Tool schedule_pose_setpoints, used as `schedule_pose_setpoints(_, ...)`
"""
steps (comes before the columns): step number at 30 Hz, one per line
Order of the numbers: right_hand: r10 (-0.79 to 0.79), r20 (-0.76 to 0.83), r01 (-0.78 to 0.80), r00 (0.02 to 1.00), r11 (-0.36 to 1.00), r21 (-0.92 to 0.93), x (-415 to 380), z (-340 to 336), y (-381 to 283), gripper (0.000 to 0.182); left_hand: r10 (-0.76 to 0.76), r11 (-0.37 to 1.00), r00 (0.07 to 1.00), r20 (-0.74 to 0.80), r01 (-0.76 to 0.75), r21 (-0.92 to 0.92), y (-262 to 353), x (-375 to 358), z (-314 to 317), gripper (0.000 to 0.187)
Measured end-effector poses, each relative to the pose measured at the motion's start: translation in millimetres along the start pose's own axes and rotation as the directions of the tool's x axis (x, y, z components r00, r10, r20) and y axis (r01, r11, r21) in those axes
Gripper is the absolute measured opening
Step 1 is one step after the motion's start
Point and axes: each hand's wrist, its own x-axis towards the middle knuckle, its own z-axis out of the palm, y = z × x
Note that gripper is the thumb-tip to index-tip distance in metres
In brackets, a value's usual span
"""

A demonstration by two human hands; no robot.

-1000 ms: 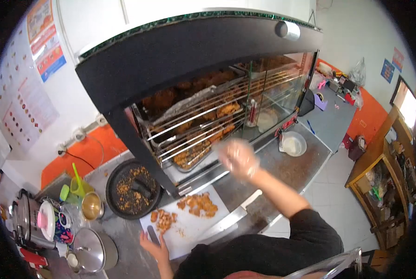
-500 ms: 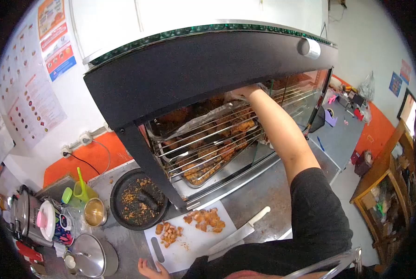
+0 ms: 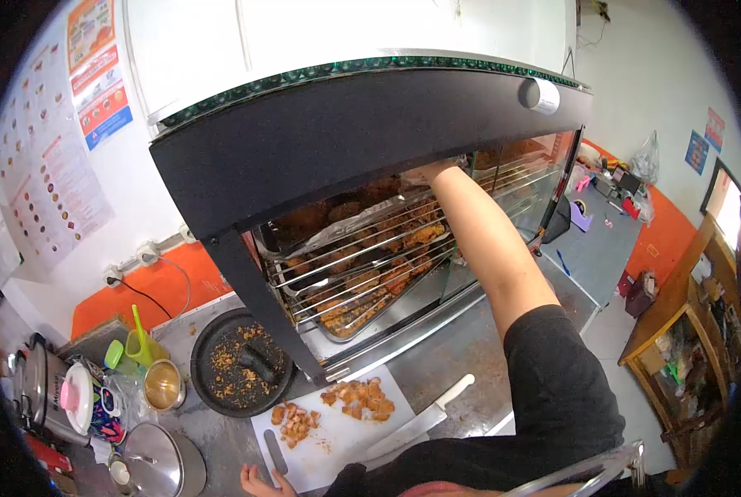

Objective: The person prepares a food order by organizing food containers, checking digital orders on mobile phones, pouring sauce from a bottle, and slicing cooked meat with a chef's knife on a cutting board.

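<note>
My right hand point(image 3: 441, 171) reaches into the display case point(image 3: 321, 132) at its upper rack; the fingers are hidden behind the black top panel. Trays of browned meat point(image 3: 387, 286) lie on and below the wire racks. My left hand point(image 3: 267, 483) is at the bottom edge, fingers apart, holding nothing, near the white cutting board point(image 3: 308, 464). Two heaps of chopped meat point(image 3: 358, 399) lie on the board. A large knife point(image 3: 420, 422) with a white handle rests across its right side.
Left of the board are a black stone mortar point(image 3: 209, 385) with crumbs, a metal bowl point(image 3: 164, 385), a lidded steel pot point(image 3: 159, 464) and a green jug point(image 3: 141, 348). A tape dispenser point(image 3: 580, 217) sits on the right counter; a wooden shelf point(image 3: 677, 348) stands at far right.
The view has shifted slightly. My right arm stays inside the case, and my left hand is still beside the board with its fingers apart.
</note>
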Motion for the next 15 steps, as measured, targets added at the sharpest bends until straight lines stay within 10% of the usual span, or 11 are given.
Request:
schedule_pose_setpoints(8, -0.007, 0.059, 0.012, 0.998, 0.996, -0.086, -1, -5, 7, 0.052, -0.150, 0.988, 0.988, 0.046, 0.152, -0.041, -8, -19, 1, 0.039)
schedule_pose_setpoints(15, 0.076, -0.208, -0.076, 0.975, 0.997, 0.007, -10, 17, 4, 0.052, -0.211, 0.962, 0.952, 0.219, 0.242, -0.126, 9, -10, -8, 0.037)
